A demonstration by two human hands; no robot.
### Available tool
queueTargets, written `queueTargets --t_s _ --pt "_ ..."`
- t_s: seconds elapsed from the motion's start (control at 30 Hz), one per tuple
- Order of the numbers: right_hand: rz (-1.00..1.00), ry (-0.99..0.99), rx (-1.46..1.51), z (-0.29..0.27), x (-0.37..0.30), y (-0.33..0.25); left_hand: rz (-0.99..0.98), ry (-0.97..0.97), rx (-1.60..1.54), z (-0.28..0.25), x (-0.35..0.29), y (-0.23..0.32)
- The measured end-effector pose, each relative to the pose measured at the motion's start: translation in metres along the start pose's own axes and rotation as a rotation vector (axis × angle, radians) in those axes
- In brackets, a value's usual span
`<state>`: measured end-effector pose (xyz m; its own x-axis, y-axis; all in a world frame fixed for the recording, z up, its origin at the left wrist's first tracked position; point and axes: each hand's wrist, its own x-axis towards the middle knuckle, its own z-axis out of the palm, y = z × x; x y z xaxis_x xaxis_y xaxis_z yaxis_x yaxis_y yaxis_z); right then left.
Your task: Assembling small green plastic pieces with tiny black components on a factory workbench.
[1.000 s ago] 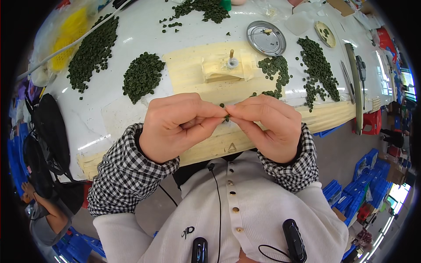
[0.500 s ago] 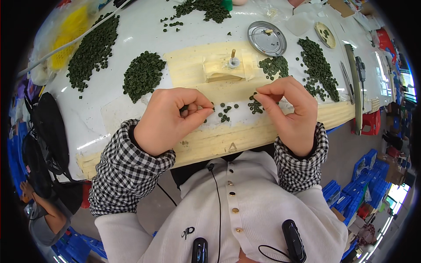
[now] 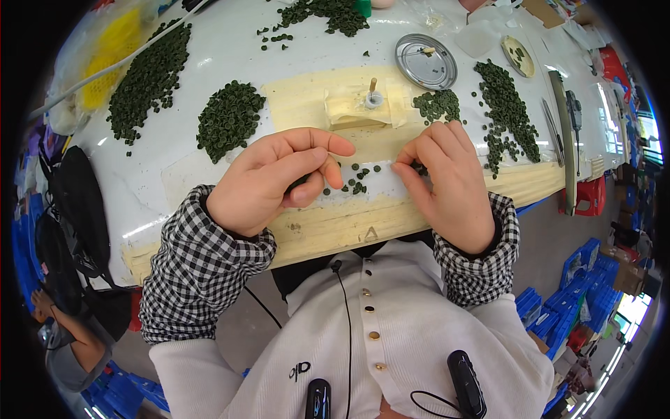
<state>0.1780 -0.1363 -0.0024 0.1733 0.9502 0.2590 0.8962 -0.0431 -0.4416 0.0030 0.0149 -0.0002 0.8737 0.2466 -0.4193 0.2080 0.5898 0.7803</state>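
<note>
My left hand is over the near part of the white table, its index finger stretched out and its other fingers curled. Something dark shows in the curl, looking like the small dark green round pieces nearby. Across from it, my right hand points down at the tabletop, thumb and fingers bent together; what its tips hold is hidden. Dark green pieces peek out beside those fingers. Between my hands lie several loose round pieces. Beyond them, a taped block carries a white ring with a brown peg standing in it.
Heaps of green pieces lie at left, far left and right. A flatter pile sits below a round metal lid. Tweezers and a screwdriver lie rightward. Wood edges the table.
My left thumb and index finger have come apart from their pinch. My right hand has turned downward and shifted slightly left, lowering its fingertips toward the loose pieces.
</note>
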Motion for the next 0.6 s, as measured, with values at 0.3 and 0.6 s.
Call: queueTargets --t_s 0.3,0.6 --pt "0.161 0.222 0.399 0.0002 -0.0074 -0.0003 -0.053 -0.107 0.068 -0.0038 -0.0013 0.0018" --pt "0.157 0.219 0.495 0.0022 -0.0053 -0.0069 0.013 -0.078 -0.078 0.0018 0.0003 -0.0027"
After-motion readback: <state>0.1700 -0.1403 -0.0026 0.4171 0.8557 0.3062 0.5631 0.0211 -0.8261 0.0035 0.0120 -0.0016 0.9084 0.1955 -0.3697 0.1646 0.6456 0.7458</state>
